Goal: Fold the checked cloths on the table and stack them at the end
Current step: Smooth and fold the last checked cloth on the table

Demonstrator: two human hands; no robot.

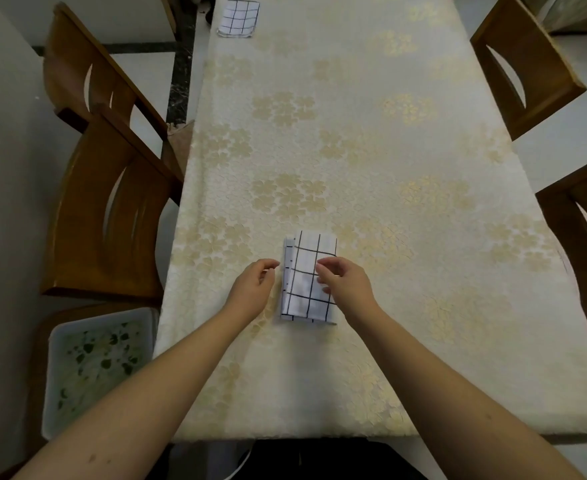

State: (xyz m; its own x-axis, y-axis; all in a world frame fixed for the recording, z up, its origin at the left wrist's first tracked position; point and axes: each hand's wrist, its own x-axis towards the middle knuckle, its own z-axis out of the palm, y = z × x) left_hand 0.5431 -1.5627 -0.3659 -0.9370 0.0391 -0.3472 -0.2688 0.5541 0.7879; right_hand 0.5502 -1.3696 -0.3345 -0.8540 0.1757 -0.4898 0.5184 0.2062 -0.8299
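Observation:
A white cloth with black checks lies folded into a narrow rectangle on the near middle of the table. My left hand hovers just left of its left edge, fingers curled and apart, holding nothing. Over the cloth's right side is my right hand, its fingers loosely bent above the fabric; no grip shows. A second folded checked cloth rests at the far left corner of the table.
Cream tablecloth with gold flower patterns covers the long table. Two wooden chairs stand along the left side and two more on the right. A white tray with a green leaf pattern sits on the near left chair.

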